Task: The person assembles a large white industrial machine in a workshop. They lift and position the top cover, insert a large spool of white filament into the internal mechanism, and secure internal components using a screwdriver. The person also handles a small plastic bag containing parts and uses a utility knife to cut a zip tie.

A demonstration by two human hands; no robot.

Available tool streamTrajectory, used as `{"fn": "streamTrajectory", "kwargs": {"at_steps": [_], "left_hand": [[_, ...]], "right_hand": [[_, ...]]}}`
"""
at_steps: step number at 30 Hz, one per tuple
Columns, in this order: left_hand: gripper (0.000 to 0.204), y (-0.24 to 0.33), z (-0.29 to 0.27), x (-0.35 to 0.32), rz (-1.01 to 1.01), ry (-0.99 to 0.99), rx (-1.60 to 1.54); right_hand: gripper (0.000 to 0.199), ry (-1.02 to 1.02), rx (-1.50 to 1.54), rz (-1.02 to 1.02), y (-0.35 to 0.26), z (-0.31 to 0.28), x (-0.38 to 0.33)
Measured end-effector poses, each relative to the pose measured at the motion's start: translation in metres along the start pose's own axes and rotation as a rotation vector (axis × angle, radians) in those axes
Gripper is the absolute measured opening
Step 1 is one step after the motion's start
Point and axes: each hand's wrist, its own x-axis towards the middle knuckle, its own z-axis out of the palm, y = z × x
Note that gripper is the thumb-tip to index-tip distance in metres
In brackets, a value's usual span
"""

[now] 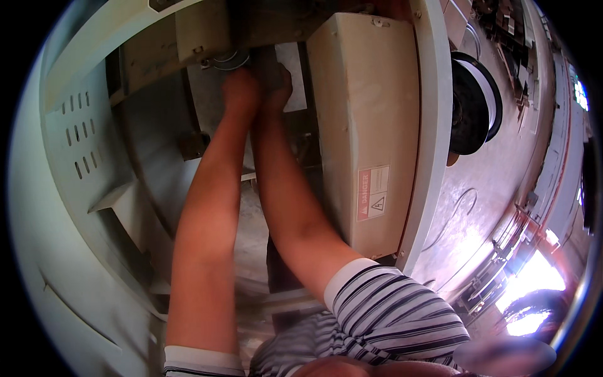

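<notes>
A workshop with a grey floor [433, 267] is seen on the right, where light is let in by bright openings at the far end. A black-and-white reel [471, 103] is seen just outside the pale frame [431, 125] of a machine, and a thin, curved wire [468, 204] is seen on the floor. On the left, the machine's side panel [53, 138] is pierced by rows of slots. Inside, the right side is taken up by a long beige box [380, 107], to which a red-and-white warning label [373, 193] is fixed.

Both bare forearms are stretched into the machine, and striped sleeves [396, 308] are worn. A round metal part [229, 61] is seen at the upper middle, right by the fingertips of the left hand [240, 88]. The right hand [274, 88] is held close beside it, its fingers curled in shadow. Whether anything is gripped by either hand cannot be told.
</notes>
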Motion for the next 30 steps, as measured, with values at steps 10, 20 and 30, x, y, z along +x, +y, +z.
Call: {"fn": "streamTrajectory", "kwargs": {"at_steps": [10,20,30], "left_hand": [[0.033,-0.007,-0.006,-0.005,0.103,0.041,-0.098],[0.025,0.002,-0.045,-0.053,-0.287,-0.29,-1.163],[0.019,0.021,-0.04,-0.066,-0.545,-0.163,-1.147]], "right_hand": [[0.032,0.084,-0.005,-0.087,0.001,0.007,-0.019],[0.033,0.097,0.001,0.029,-0.006,-0.003,-0.036],[0.03,0.049,-0.036,0.062,0.007,-0.046,-0.042]]}}
